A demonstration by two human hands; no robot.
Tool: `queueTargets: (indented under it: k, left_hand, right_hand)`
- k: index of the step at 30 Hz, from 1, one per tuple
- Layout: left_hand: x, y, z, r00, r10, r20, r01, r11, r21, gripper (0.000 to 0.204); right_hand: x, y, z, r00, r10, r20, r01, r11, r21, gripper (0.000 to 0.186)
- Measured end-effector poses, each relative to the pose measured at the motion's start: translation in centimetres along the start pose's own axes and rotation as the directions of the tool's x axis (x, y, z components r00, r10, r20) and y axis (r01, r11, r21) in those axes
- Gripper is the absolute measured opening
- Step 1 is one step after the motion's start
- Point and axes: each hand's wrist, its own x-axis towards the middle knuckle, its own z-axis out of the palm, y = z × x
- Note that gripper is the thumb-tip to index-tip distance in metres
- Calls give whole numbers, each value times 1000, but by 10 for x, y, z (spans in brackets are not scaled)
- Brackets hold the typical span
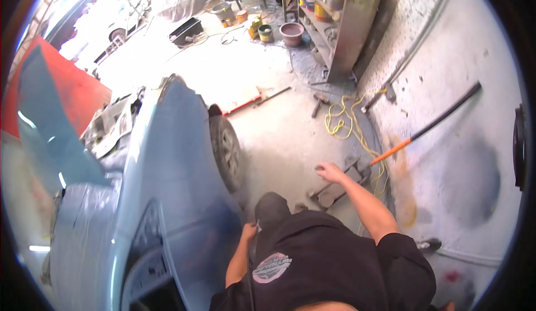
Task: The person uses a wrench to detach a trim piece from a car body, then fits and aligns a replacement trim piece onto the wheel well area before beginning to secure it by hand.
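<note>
My right hand (330, 172) hangs over the dark floor jack (330, 193), fingers loosely bent with a gap between them and nothing visible in them. I cannot tell whether it touches the jack. A long orange-and-black jack handle (406, 142) slants up from the jack toward the wall. My left hand (250, 231) is closed beside my dark-trousered knee, its grip mostly hidden; a thin dark hose or cord (250, 277) runs down below it. To its left stands the blue-grey car body (187, 160) with its front wheel (224, 149).
Yellow cord (343, 122) lies coiled by the right wall, near a hammer-like tool (319, 103). Shelves (340, 32) with cans stand at the back, beside a pinkish tub (291, 34) and a black bin (186, 30). Red and blue-grey panels (56, 116) rise at far left.
</note>
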Motion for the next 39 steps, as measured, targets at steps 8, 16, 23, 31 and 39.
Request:
queueTargets:
  k: [8,16,23,31,39]
  left_hand:
    - [222,78,-114,982,-175,76,179,983,-47,43]
    - [403,275,-284,991,-121,62,136,898,-419,47]
    - [575,398,-412,953,-204,223,302,598,-742,50]
    - [755,586,-612,958,-285,-42,186,722,-666,51]
    - [900,617,-790,903,-307,-300,42,759,-650,50]
  right_hand:
    - [375,-120,-89,994,-17,110,-3,983,182,34]
    - [506,-12,-147,815,536,221,-573,802,167,27]
    - [666,36,-175,506,669,544,-743,659,-120,35]
    - [1220,-143,-345,918,306,252,-346,929,132,38]
    - [1548,-466,-386,950,-288,116,229,902,365,37]
